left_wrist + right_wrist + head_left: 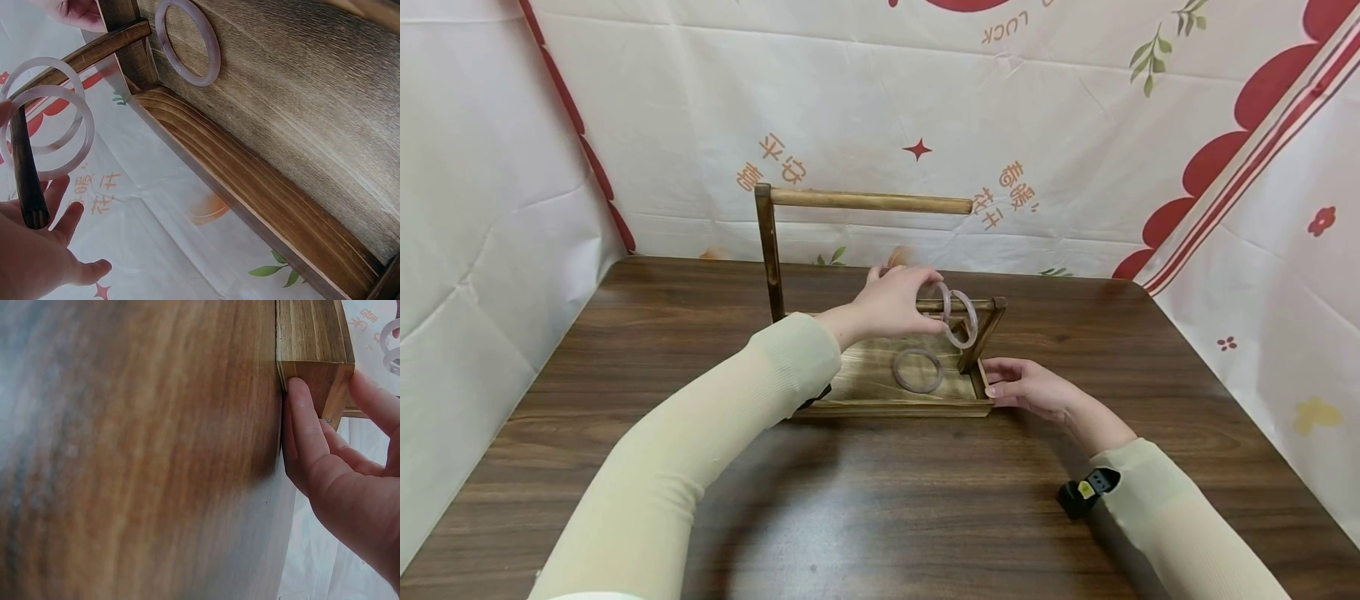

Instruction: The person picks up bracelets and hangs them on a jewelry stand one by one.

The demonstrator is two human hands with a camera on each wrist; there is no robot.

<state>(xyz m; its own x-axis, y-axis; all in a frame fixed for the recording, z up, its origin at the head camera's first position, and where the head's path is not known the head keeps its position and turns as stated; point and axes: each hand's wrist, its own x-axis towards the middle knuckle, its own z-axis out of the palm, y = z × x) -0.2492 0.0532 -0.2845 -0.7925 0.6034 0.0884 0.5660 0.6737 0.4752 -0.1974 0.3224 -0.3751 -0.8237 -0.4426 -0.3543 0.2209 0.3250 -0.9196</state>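
Note:
A wooden display stand (872,410) has a tray base, a high bar and a lower bar. Two pale lilac bangles (964,321) encircle the lower bar, seen side by side in the left wrist view. My left hand (891,302) holds one bangle's rim between thumb and fingers, close to the bar's free end (35,215). A third bangle (917,371) lies flat in the tray. At the stand's right end, my right hand (1037,390) grips the tray's end wall (312,378); some fingertips are hidden behind the wood.
The stand's high bar (872,202) passes above and behind my left hand, held by a tall post (769,250) on the left. Beneath everything is a dark wooden table (880,517). A white printed cloth (850,100) hangs behind and at both sides.

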